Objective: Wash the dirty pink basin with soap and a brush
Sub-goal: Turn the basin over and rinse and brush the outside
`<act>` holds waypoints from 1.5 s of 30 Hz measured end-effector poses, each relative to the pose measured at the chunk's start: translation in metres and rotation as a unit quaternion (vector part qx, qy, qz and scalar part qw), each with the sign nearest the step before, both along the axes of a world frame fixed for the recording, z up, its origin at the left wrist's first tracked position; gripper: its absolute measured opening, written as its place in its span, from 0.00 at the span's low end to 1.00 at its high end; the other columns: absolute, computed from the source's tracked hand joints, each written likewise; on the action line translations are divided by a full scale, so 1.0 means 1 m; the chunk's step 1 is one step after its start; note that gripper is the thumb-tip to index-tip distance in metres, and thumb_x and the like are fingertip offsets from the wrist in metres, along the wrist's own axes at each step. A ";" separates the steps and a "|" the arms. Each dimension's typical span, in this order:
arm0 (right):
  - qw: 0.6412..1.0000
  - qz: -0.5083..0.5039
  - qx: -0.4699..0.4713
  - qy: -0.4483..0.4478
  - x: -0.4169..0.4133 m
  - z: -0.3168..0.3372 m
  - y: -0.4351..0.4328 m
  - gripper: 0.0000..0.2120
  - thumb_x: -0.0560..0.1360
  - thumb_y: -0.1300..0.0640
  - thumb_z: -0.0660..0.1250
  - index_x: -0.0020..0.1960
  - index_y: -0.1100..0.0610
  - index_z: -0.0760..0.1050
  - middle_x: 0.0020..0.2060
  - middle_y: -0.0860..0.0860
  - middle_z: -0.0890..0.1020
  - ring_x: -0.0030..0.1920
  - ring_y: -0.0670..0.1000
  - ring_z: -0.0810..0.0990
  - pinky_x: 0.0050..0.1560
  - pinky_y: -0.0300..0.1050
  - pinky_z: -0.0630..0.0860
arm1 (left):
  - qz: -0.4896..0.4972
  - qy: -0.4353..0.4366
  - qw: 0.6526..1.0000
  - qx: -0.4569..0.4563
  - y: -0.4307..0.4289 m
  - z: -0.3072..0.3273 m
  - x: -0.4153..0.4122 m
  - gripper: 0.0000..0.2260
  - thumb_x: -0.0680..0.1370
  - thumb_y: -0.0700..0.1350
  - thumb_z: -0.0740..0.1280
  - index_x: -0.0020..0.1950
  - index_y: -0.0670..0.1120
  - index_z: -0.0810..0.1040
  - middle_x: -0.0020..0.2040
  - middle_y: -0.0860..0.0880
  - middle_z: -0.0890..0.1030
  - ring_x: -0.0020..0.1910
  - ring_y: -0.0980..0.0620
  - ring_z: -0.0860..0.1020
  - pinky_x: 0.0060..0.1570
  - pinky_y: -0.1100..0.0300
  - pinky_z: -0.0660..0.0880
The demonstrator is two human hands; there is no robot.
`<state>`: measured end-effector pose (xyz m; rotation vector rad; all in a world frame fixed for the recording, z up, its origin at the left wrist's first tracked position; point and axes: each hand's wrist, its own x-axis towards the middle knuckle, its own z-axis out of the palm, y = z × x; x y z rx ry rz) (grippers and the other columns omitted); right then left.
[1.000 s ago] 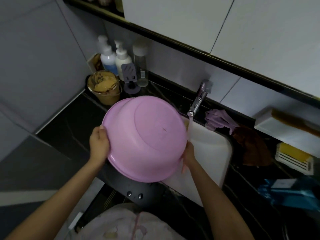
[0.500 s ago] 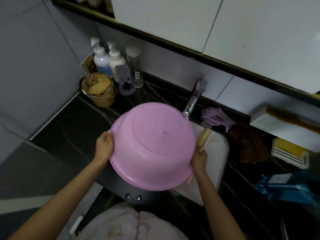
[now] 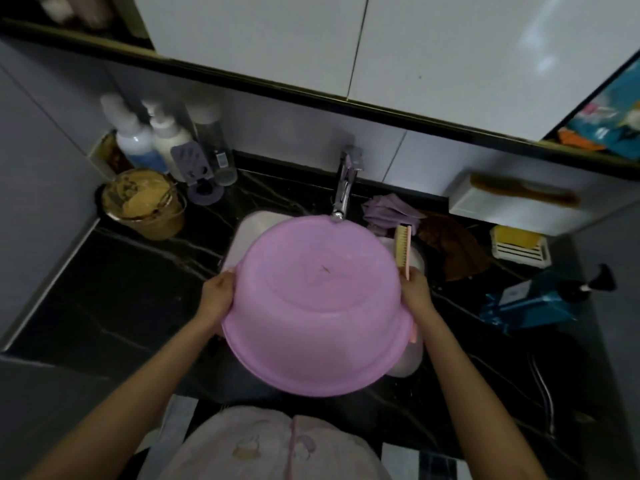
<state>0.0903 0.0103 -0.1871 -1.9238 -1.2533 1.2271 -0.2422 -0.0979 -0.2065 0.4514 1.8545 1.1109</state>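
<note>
The pink basin is held upside down over the white sink, its underside facing me, with a small brown mark near the middle. My left hand grips the basin's left rim. My right hand grips the right rim and also holds a pink-handled brush, whose bristles point left beside the basin. The faucet stands just behind the basin's far edge; no water stream shows.
Pump bottles and a brown jar stand at the back left of the black counter. Purple gloves, a brown cloth, a yellow soap bar in its dish and a blue pump bottle lie right.
The basin has moved right and now sits centred over the sink, below the faucet. The water stream seen one second ago is gone. The brush now shows upright beside the right rim.
</note>
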 end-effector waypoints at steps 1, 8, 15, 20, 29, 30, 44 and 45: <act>1.000 -0.009 0.005 -0.011 0.004 0.003 -0.004 0.07 0.77 0.60 0.64 0.45 0.65 0.76 0.40 0.58 0.79 0.42 0.53 0.76 0.44 0.43 0.71 | -0.014 -0.011 1.000 -0.002 0.004 -0.001 0.001 0.11 0.81 0.45 0.61 0.49 0.42 0.80 0.50 0.42 0.80 0.50 0.48 0.76 0.58 0.52 0.71; 0.994 -0.088 0.021 -0.063 0.023 0.033 -0.041 0.12 0.79 0.62 0.60 0.56 0.67 0.76 0.46 0.59 0.79 0.46 0.54 0.77 0.46 0.42 0.69 | -0.185 -0.041 0.981 -0.039 0.038 -0.008 0.027 0.12 0.81 0.53 0.57 0.53 0.50 0.78 0.55 0.51 0.77 0.54 0.51 0.74 0.57 0.57 0.67; 0.966 -0.250 0.045 -0.049 0.024 0.066 -0.067 0.15 0.79 0.61 0.59 0.62 0.68 0.73 0.52 0.61 0.78 0.51 0.55 0.77 0.48 0.42 0.69 | -0.193 -0.151 0.968 -0.052 0.066 -0.013 0.052 0.17 0.82 0.55 0.53 0.59 0.47 0.76 0.55 0.49 0.79 0.51 0.50 0.76 0.54 0.57 0.72; 0.940 -0.331 0.076 -0.031 0.015 0.084 -0.092 0.16 0.80 0.60 0.59 0.64 0.67 0.70 0.52 0.59 0.77 0.50 0.54 0.76 0.51 0.45 0.71 | -0.200 -0.239 0.950 -0.036 0.071 -0.020 0.077 0.16 0.81 0.55 0.55 0.56 0.48 0.78 0.57 0.47 0.80 0.56 0.47 0.76 0.58 0.55 0.71; 0.911 -0.386 0.146 -0.006 -0.001 0.094 -0.123 0.15 0.80 0.60 0.59 0.61 0.70 0.71 0.47 0.58 0.76 0.42 0.51 0.77 0.38 0.39 0.70 | -0.255 -0.294 0.905 -0.168 0.055 -0.029 0.088 0.14 0.73 0.60 0.61 0.39 0.50 0.72 0.37 0.48 0.71 0.34 0.50 0.69 0.26 0.66 0.69; 0.912 -0.382 0.152 -0.002 -0.001 0.094 -0.127 0.15 0.80 0.60 0.59 0.62 0.69 0.70 0.48 0.57 0.76 0.44 0.52 0.77 0.38 0.38 0.70 | -0.262 -0.309 0.898 -0.171 0.053 -0.031 0.090 0.16 0.73 0.63 0.60 0.42 0.51 0.75 0.40 0.48 0.75 0.38 0.49 0.73 0.31 0.63 0.73; 0.976 -0.207 0.072 0.012 0.015 0.103 -0.134 0.35 0.68 0.42 0.63 0.69 0.59 0.65 0.58 0.54 0.75 0.53 0.54 0.77 0.49 0.51 0.77 | -0.279 -0.310 0.909 -0.015 0.083 -0.041 0.074 0.24 0.79 0.63 0.52 0.60 0.50 0.79 0.59 0.47 0.81 0.61 0.46 0.76 0.65 0.49 0.69; 0.975 -0.213 0.070 0.009 0.015 0.100 -0.136 0.33 0.70 0.42 0.63 0.69 0.60 0.66 0.56 0.54 0.76 0.50 0.53 0.77 0.46 0.49 0.76 | -0.283 -0.298 0.912 -0.019 0.087 -0.041 0.073 0.26 0.77 0.66 0.53 0.61 0.50 0.79 0.59 0.47 0.81 0.61 0.46 0.76 0.65 0.49 0.69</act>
